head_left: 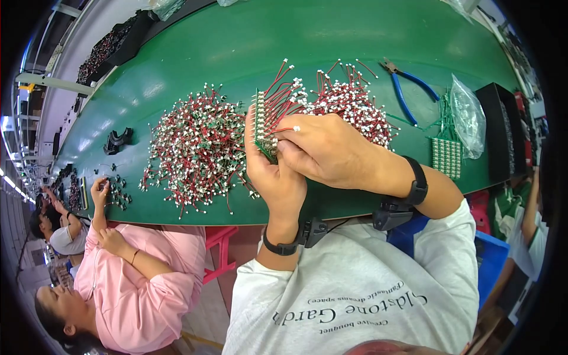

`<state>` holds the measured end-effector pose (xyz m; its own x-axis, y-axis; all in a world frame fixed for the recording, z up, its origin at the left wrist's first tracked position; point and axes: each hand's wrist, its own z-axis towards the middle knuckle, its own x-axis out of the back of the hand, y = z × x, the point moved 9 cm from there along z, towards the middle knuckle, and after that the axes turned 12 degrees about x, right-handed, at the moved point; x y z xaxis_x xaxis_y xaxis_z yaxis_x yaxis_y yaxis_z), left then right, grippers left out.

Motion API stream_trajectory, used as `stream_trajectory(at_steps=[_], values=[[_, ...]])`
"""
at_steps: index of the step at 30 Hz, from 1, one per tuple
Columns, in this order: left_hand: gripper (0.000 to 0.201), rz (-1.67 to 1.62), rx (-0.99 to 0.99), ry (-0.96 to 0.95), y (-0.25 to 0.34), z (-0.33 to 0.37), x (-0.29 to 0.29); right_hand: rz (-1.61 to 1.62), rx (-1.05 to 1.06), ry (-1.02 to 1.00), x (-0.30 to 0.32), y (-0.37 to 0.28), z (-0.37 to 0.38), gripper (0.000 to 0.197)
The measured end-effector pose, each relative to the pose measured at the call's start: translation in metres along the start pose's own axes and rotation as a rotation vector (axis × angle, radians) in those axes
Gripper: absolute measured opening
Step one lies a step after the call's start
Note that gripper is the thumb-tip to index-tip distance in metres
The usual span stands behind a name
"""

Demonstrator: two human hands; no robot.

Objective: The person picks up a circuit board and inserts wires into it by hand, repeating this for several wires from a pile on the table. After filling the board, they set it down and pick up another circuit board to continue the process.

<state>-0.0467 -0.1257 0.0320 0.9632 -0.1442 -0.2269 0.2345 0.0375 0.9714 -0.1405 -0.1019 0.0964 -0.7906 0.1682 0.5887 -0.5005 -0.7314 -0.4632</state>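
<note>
My left hand (273, 186) grips a narrow green circuit-board panel (260, 121), held tilted up over the table. A row of white connectors runs along it, and red wires (285, 97) with white plugs fan out from its right side. My right hand (337, 148) is closed at the panel's lower end, thumb and fingers pinched together. What lies between those fingertips is hidden. One white plug (296, 128) on a red wire shows right by the right hand's knuckles. A large heap of wired small boards (198, 148) lies left of my hands.
A second heap of red wires (349, 94) lies beyond my right hand. Blue-handled cutters (402, 89), stacked green panels (447, 157), a clear plastic bag (468, 118) and a black bin (500, 130) stand at right. A co-worker in pink (139, 284) sits at left, near black parts (118, 141).
</note>
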Motion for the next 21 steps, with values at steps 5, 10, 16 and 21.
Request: stream_trajectory(at_steps=[5,10,16,21], values=[[0.042,0.059,-0.051,0.023,0.0,-0.001,-0.001,0.142,-0.072,0.002,-0.004,0.005,0.002,0.012],[0.057,0.181,-0.097,0.01,0.001,-0.001,-0.001,0.18,-0.077,0.035,-0.004,0.008,0.0,0.013],[0.058,0.289,-0.127,0.06,0.009,-0.001,-0.004,0.172,-0.153,0.03,0.0,0.008,-0.002,0.013],[0.062,0.464,-0.266,0.076,0.013,-0.004,-0.004,0.125,-0.155,0.011,-0.003,0.007,-0.004,0.013]])
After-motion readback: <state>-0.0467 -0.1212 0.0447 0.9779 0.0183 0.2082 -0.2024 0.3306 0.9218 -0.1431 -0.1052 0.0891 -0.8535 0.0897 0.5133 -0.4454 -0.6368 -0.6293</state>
